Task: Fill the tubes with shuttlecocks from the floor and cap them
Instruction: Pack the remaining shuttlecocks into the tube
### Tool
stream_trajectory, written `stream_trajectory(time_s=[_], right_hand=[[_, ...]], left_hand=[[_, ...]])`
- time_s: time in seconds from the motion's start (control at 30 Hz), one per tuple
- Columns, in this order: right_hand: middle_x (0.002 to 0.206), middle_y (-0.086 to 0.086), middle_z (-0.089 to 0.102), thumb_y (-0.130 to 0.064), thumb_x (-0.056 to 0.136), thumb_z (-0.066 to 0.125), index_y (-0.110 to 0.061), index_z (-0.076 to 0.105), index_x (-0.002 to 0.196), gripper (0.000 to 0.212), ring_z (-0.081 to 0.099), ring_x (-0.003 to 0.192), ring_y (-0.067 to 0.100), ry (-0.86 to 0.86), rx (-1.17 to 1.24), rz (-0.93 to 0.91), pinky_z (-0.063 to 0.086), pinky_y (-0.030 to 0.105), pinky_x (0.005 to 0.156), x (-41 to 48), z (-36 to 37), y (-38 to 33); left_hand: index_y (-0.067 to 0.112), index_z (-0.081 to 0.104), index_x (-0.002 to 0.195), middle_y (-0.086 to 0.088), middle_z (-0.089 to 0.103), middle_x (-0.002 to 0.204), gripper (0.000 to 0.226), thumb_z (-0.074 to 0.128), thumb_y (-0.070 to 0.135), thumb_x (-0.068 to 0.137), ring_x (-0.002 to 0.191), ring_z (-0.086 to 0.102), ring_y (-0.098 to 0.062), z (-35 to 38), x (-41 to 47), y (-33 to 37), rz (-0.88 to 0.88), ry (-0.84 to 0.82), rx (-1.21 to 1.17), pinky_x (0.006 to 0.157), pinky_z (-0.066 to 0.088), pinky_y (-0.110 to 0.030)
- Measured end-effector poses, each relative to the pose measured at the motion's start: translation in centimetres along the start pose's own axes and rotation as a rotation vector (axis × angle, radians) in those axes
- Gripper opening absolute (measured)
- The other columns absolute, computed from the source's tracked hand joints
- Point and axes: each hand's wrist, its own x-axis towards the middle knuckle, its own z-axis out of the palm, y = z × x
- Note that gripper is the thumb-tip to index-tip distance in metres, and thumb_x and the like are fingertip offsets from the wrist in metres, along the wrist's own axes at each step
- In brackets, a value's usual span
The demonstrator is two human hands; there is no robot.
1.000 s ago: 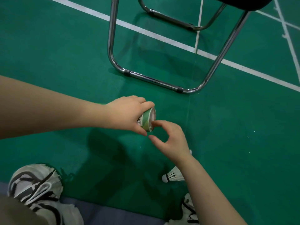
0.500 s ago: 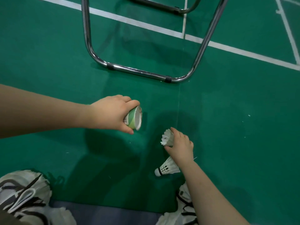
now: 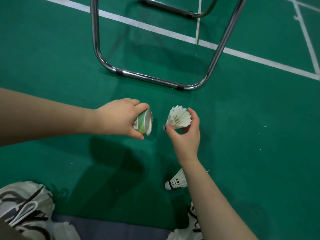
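Wrapping the tube [image 3: 144, 122] near its open mouth, the left hand [image 3: 119, 118] reaches in from the left, its grip curled round it with fingers on top and thumb beneath. The mouth faces right. A barcode [image 3: 135, 123] shows on the green-and-white label, its digits too small to read. The right hand [image 3: 187, 141], wrist bent up, has its grip pinching a shuttlecock [image 3: 180, 118] at the feathers, with the cork toward the tube mouth, near it but apart. A second shuttlecock [image 3: 176, 182] lies on the green floor [image 3: 259, 135] beside the right forearm.
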Motion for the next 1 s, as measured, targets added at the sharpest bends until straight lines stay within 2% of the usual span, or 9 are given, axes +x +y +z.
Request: stream_trajectory(time_s=[0.1, 0.17, 0.23, 0.33, 0.5, 0.6, 0.67, 0.83, 1.0], right_hand=[[0.106, -0.003, 0.059, 0.002, 0.076, 0.07, -0.023, 0.047, 0.116, 0.053, 0.061, 0.085, 0.001, 0.001, 0.41, 0.134, 0.048, 0.014, 0.075, -0.4, 1.4, -1.8], [0.101, -0.005, 0.06, 0.005, 0.075, 0.07, -0.024, 0.048, 0.109, 0.049, 0.061, 0.08, 0.0, -0.057, 0.427, 0.156, 0.048, 0.013, 0.071, -1.2, 2.6, -2.0], [0.108, -0.003, 0.06, -0.012, 0.073, 0.076, -0.025, 0.048, 0.113, 0.05, 0.06, 0.09, 0.003, -0.144, 0.363, 0.158, 0.048, 0.015, 0.077, -2.4, 3.7, -1.9], [0.139, -0.003, 0.041, -0.056, 0.063, 0.06, -0.023, 0.035, 0.137, 0.085, 0.044, 0.124, 0.008, -0.261, 0.181, 0.122, 0.036, 0.025, 0.105, -3.7, 4.8, -1.9], [0.153, -0.013, 0.005, -0.067, 0.067, 0.041, -0.025, 0.003, 0.149, 0.1, 0.0, 0.139, -0.003, -0.435, -0.098, -0.066, 0.004, 0.023, 0.116, -4.6, 5.1, -2.0], [0.137, -0.015, 0.034, -0.048, 0.076, 0.048, -0.022, 0.035, 0.138, 0.068, 0.031, 0.129, -0.001, -0.229, -0.073, -0.286, 0.025, 0.029, 0.113, -4.5, 5.0, -1.9], [0.108, -0.016, 0.055, -0.039, 0.077, 0.05, -0.012, 0.058, 0.115, 0.048, 0.051, 0.1, 0.004, -0.186, -0.068, -0.361, 0.042, 0.046, 0.099, -4.4, 5.2, -2.0], [0.085, 0.01, 0.062, -0.043, 0.067, 0.051, 0.001, 0.059, 0.089, 0.05, 0.054, 0.08, 0.026, -0.441, -0.025, -0.199, 0.047, 0.045, 0.079, -4.1, 5.3, -2.5], [0.087, 0.002, 0.058, -0.041, 0.057, 0.062, -0.011, 0.059, 0.084, 0.041, 0.05, 0.081, 0.013, -0.745, -0.079, -0.107, 0.044, 0.031, 0.078, -2.5, 4.1, -3.4]], left_hand=[[0.02, 0.036, 0.135, -0.004, 0.053, 0.118, 0.088, 0.068, 0.063, 0.066, 0.111, 0.049, -0.024, -0.1, -0.1, -0.3, 0.001, 0.015, -0.016, 0.091, 0.04, -0.032], [0.02, 0.038, 0.133, -0.004, 0.054, 0.116, 0.087, 0.069, 0.063, 0.064, 0.108, 0.05, -0.025, -0.2, -0.2, -0.5, 0.002, 0.037, -0.035, 0.09, 0.042, -0.033], [0.019, 0.04, 0.131, -0.005, 0.055, 0.112, 0.086, 0.069, 0.063, 0.063, 0.105, 0.051, -0.025, -0.3, -0.4, -0.6, 0.004, 0.054, -0.051, 0.088, 0.044, -0.035], [0.017, 0.044, 0.127, -0.005, 0.057, 0.106, 0.085, 0.06, 0.069, 0.062, 0.1, 0.054, -0.027, -0.4, -0.9, -0.5, 0.006, 0.075, -0.072, 0.085, 0.046, -0.038], [0.019, 0.041, 0.129, -0.004, 0.054, 0.11, 0.074, 0.07, 0.049, 0.069, 0.104, 0.051, -0.025, -0.6, -1.1, -0.6, 0.0, 0.052, -0.091, 0.086, 0.043, -0.036], [0.018, 0.041, 0.13, -0.005, 0.055, 0.109, 0.078, 0.065, 0.058, 0.067, 0.103, 0.051, -0.027, -0.8, -1.2, -0.7, 0.006, 0.063, -0.097, 0.088, 0.044, -0.039], [0.018, 0.042, 0.13, -0.005, 0.055, 0.11, 0.082, 0.062, 0.063, 0.065, 0.104, 0.052, -0.027, -0.8, -1.2, -0.8, 0.002, 0.066, -0.094, 0.088, 0.044, -0.04], [0.017, 0.043, 0.13, -0.004, 0.056, 0.11, 0.084, 0.075, 0.053, 0.062, 0.104, 0.052, -0.026, -0.8, -1.6, -0.8, -0.009, 0.088, -0.104, 0.088, 0.043, -0.036], [0.014, 0.05, 0.127, -0.005, 0.06, 0.107, 0.084, 0.077, 0.053, 0.058, 0.099, 0.055, -0.027, -0.7, -2.3, -0.5, 0.021, 0.146, -0.107, 0.086, 0.043, -0.035]])
